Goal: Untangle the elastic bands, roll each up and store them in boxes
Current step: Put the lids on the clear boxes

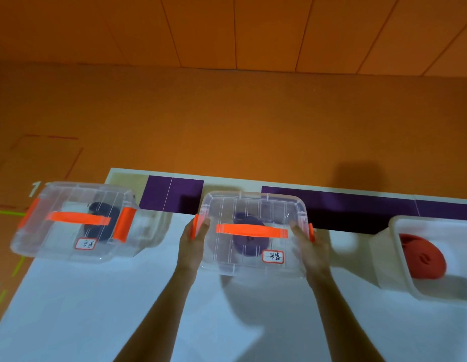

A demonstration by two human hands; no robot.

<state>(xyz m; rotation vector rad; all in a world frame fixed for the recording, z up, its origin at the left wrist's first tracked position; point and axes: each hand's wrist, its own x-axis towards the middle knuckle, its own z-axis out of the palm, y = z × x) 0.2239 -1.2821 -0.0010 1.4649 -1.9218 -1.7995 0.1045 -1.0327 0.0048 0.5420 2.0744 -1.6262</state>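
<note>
A clear lidded box [253, 205] with an orange handle stands in the middle of the white table, and a rolled purple band [249, 240] lies inside it. My left hand [194, 244] grips its left side at the orange latch; my right hand [309, 250] grips its right side. At the left, a second clear lidded box [70, 194] holds a rolled dark blue band [103, 220]. At the right edge an open box [399, 246] without a lid holds a rolled red band [422, 257].
The white table [96, 309] has a purple strip [357, 205] along its far edge. The left box overhangs the table's left edge. Orange floor [227, 113] lies beyond and to the left. Each lidded box carries a small handwritten label.
</note>
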